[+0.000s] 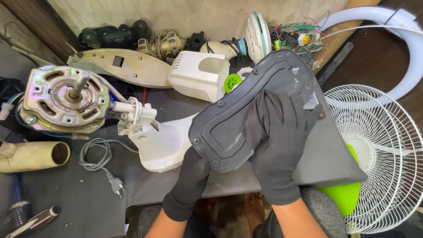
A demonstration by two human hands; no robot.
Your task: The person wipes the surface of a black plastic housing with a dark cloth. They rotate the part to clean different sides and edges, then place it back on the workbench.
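Observation:
I hold a dark grey plastic base cover (pixel 229 119), tilted up above the table edge, with its ribbed inner side facing me. My left hand (pixel 190 180), in a black glove, grips its lower left edge from below. My right hand (pixel 277 145), also gloved in black, lies flat across the cover's right half with a dark cloth (pixel 255 119) under the fingers. Behind the cover stands a white fan stand base (pixel 161 143) on the grey table (pixel 326 163).
A metal motor with a shaft (pixel 64 99) sits at the left, with a grey cord and plug (pixel 103 163) below it. A white fan grille (pixel 383 154) leans at the right. White housings (pixel 198 75), a circuit board (pixel 299 37) and a beige tube (pixel 31 154) lie around.

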